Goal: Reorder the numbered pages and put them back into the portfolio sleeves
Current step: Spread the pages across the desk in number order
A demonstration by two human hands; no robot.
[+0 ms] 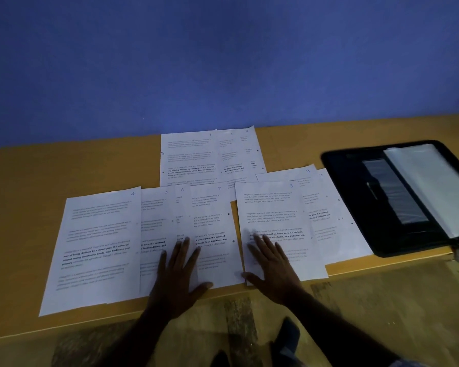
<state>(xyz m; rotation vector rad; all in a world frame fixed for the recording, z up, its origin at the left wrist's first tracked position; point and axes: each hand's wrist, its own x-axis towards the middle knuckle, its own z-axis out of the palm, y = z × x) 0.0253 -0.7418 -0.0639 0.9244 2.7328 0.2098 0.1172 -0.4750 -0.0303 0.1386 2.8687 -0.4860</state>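
White pages, all out on the tan table [24, 207], none in the portfolio [355, 165] yet. Corner numbers read in order. The back row [188, 157] shows 1, then what look like 2 and 3 (faint), overlapped. The front-left row [96, 247] runs 4, 5, 6, 7, sheets overlapping. The right group [337, 221] has page 8 [270, 207] on top, with 9 and 10 peeking out behind and to its right. So the sorting looks done, or close to it. Left hand [179, 268] lies flat, fingers spread, across the 6/7 overlap near the table's front edge. Right hand [272, 266] is flat and spread on the lower part of page 8. Neither pinches anything. The portfolio lies open at the far right of the table, just beside the right group, with clear sleeves [435, 186] stacked on its right half. They look empty, but blur and glare make that hard to confirm. Left to do: gather the three groups into one stack, 1 to 10, then feed each sheet into a sleeve, so roughly the whole second half. Can't tell whether there are more than ten pages.
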